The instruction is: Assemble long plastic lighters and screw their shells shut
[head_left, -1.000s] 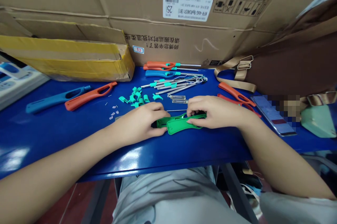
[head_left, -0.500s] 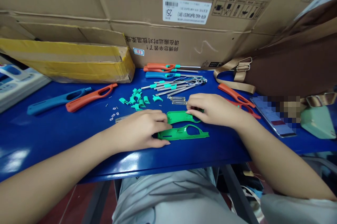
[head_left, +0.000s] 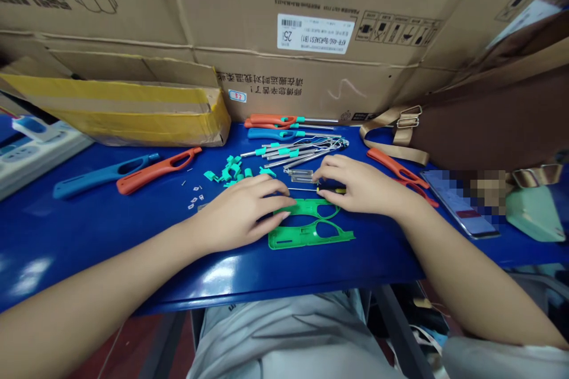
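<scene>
Head view: two green handle halves (head_left: 291,239) lie on the blue table (head_left: 249,272), one behind the other. Left hand (head_left: 246,210), fingers loosely spread, covers the far half's end; contact unclear. Right hand (head_left: 355,184) curls at the screwdriver (head_left: 340,191); cannot tell if gripped. Step, I judge: laying halves out, turning to the tool. Next move seems to call for a firm handle grip.
</scene>
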A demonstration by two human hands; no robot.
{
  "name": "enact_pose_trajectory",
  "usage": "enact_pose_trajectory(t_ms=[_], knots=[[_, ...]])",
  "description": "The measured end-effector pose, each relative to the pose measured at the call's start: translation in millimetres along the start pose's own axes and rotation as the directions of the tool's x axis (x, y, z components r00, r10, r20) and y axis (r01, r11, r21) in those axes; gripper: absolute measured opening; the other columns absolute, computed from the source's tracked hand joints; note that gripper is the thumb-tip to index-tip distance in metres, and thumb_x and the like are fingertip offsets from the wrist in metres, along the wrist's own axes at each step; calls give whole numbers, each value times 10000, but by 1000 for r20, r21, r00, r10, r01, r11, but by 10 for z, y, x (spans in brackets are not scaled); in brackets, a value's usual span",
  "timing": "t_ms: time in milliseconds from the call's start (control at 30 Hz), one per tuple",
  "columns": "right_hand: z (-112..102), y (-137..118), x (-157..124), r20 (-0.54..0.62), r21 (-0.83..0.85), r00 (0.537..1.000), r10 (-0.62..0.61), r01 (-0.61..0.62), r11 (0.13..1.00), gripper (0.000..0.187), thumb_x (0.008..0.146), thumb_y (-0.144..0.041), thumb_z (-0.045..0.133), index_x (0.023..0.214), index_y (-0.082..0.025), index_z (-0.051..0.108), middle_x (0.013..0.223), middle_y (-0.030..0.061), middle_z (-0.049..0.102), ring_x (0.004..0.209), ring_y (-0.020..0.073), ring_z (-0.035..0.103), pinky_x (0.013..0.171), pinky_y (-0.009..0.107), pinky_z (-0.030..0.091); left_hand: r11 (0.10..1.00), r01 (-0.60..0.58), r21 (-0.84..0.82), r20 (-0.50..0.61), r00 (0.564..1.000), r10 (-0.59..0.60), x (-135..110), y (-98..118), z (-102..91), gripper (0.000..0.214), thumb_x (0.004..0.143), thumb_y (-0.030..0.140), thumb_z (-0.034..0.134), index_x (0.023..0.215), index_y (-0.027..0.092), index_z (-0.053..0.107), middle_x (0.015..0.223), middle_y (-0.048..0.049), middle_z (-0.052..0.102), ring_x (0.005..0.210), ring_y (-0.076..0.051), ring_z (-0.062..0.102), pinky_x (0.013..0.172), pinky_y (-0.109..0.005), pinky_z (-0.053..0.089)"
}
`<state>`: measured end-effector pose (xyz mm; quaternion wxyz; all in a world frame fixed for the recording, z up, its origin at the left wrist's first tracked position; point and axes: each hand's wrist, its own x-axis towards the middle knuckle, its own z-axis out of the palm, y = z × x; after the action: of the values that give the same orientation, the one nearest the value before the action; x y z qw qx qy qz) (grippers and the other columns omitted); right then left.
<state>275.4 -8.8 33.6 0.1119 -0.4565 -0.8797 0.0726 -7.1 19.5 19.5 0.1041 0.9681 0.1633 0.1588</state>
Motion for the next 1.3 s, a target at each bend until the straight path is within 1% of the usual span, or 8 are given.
enact_pose_trajectory(t_ms=[200,533,667,800,900,1100,1200,1300], knots=[[-17,118,17,94,86,996,1,-9,996,119,945,-205,614,1032,-177,689,1005,74,690,935,216,638,841,348,493,1000,8,-19,77,997,-7,-7,-31,29,323,1062,291,452,1266,237,697,1257,-60,679,1140,-233,623,998,-404,510],[-28,266,5,63,66,998,31,-35,997,145,949,-261,635,1053,-194,711,1032,75,711,968,230,646,885,378,497,996,83,-43,100,992,-78,-33,-52,-19,281,1022,259,511,1222,208,702,1163,-84,674,1046,-221,651,944,-373,536],[-44,271,16,-22,77,999,47,-46,996,190,979,-331,598,1056,-198,710,1056,80,708,1008,230,641,922,379,494,995,101,-22,103,990,-98,-39,-45,-35,273,1014,271,528,1209,210,709,1138,-82,675,1023,-222,655,926,-378,540],[-20,331,51,-168,-60,963,209,-222,973,254,977,-243,527,1152,-193,704,1194,119,685,1157,309,581,1008,504,430,992,130,-7,116,985,-128,-40,-38,-61,274,1003,288,546,1202,197,711,1105,-84,676,1009,-229,654,913,-386,545],[52,412,86,-202,-64,929,311,-330,942,312,957,-241,532,1212,-196,704,1233,135,655,1157,345,560,1014,585,400,991,137,4,116,984,-136,-37,-39,-75,269,996,285,550,1186,189,714,1091,-87,674,1001,-235,648,903,-397,545],[177,545,148,-211,42,903,373,-373,927,299,893,-226,615,1174,-233,718,1149,103,601,1151,292,562,1015,493,464,999,34,0,26,999,-34,-29,43,-59,281,1015,363,537,1172,220,720,1157,-76,674,1044,-239,616,937,-409,498],[199,586,162,-212,90,892,399,-389,917,177,839,-180,658,990,-231,735,1026,61,582,1059,245,592,1006,430,484,999,-29,-26,49,998,30,-37,144,-24,400,955,532,606,1188,227,716,1109,-72,690,985,-248,616,884,-401,497],[214,620,169,-216,128,877,430,-411,903,166,813,-166,673,955,-233,727,973,37,550,937,206,600,911,374,520,997,-76,-29,82,994,78,-48,218,20,465,910,546,665,1236,217,697,1085,-77,692,968,-252,616,856,-387,497]])
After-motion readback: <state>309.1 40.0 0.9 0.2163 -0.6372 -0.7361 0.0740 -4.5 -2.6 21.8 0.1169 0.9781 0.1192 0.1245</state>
